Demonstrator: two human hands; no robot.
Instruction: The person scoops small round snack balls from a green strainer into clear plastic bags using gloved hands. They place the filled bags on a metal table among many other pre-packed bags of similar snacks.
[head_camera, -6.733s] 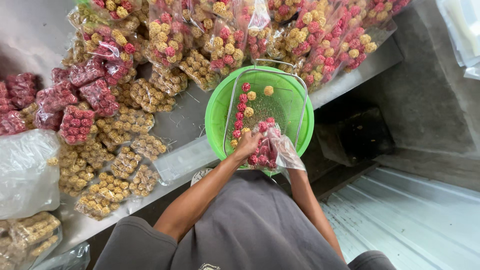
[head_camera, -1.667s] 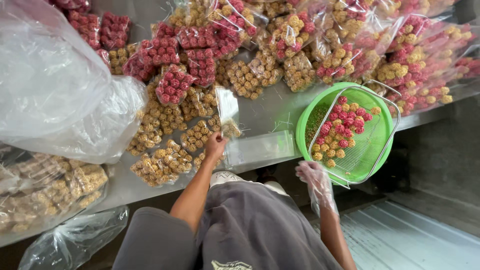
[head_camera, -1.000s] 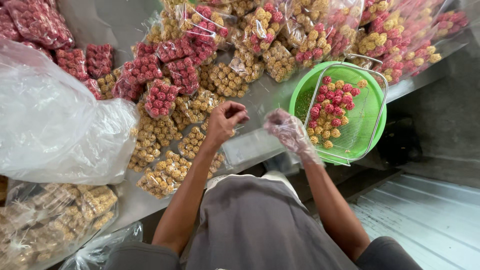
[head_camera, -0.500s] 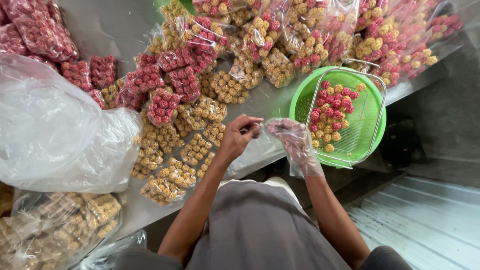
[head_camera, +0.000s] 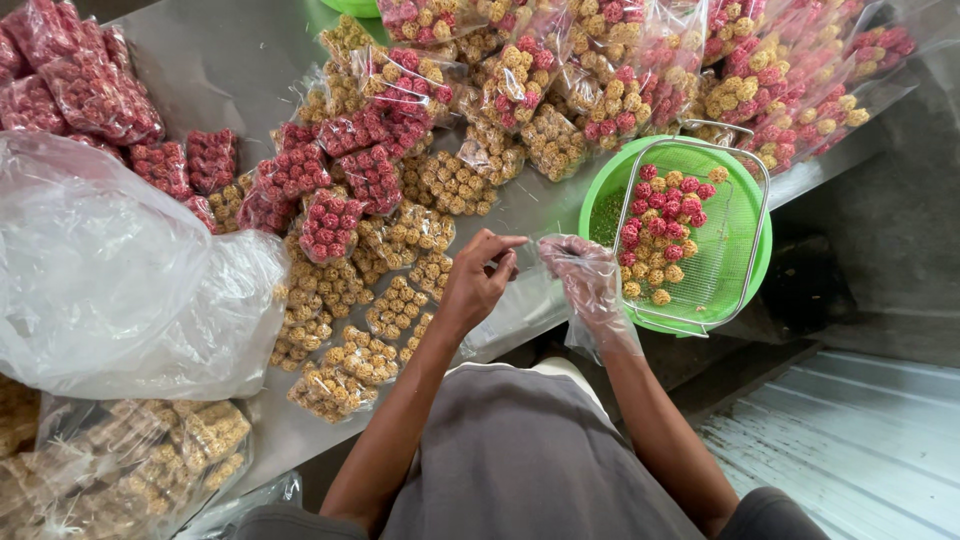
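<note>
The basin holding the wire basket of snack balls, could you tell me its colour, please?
Bright green basin, seen clearest in the head view.

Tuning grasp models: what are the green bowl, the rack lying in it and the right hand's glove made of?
Bowl: probably plastic, uniformly bright green with a perforated wall. Rack: looks like metal wire, a thin silvery frame around fine mesh. Glove on the right hand: thin clear plastic film, loose and wrinkled, hand visible through it.
</note>
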